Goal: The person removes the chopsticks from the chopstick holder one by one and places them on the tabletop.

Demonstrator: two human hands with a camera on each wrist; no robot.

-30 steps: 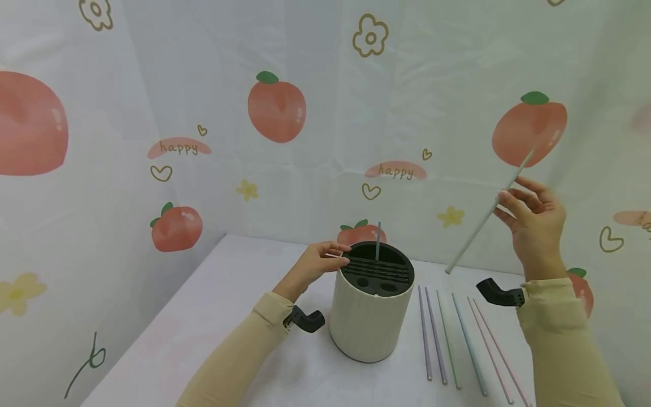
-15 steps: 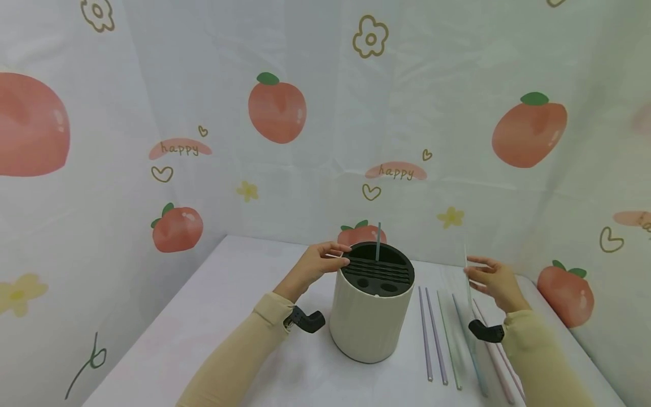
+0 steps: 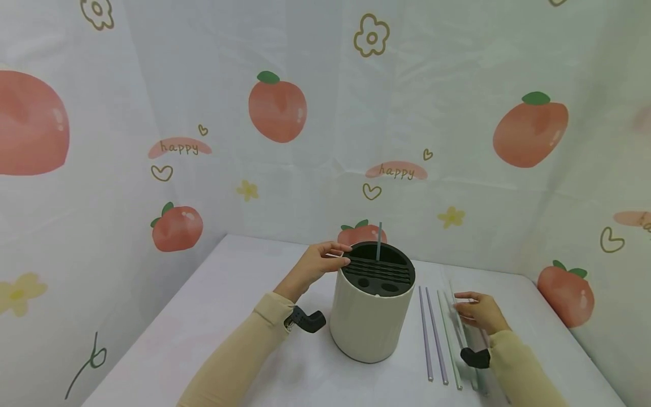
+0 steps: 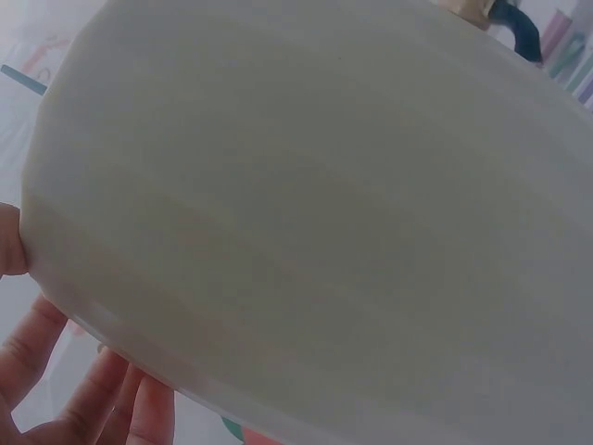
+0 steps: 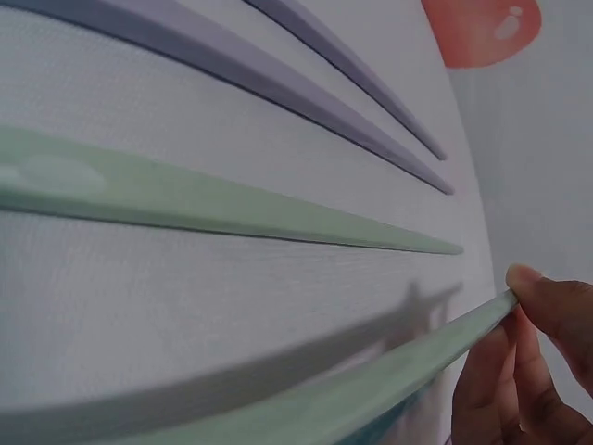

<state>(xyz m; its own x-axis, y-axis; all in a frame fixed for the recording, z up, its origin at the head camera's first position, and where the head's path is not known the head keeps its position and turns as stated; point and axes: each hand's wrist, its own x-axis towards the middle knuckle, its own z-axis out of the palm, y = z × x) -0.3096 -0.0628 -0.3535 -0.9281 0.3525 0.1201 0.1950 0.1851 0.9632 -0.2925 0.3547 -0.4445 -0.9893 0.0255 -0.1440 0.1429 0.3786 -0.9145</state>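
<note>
My left hand [image 3: 315, 265] touches the rim of a cream utensil holder [image 3: 366, 328] with its fingers extended; the left wrist view shows the thumb and fingers at the holder's edge. Slots and round holes mark the black top insert [image 3: 373, 274], from which one blue-grey stick [image 3: 379, 240] rises. Low over the table at right, my right hand [image 3: 478, 314] pinches a pale green chopstick [image 5: 371, 385] near one end between thumb and fingers. It slants just beside a second green chopstick [image 5: 222, 209] lying on the table, its shadow below it.
Two purple chopsticks [image 3: 437, 339] lie between the holder and the green ones. Blue and pink chopsticks are mostly hidden by the right hand and sleeve [image 3: 519, 362]. A fruit-printed curtain [image 3: 305, 186] stands behind the white table [image 3: 193, 339].
The right hand has come down from in front of the curtain, and leftward, bringing the green chopstick from a raised slant to low beside its match. The left hand and holder stay put.
</note>
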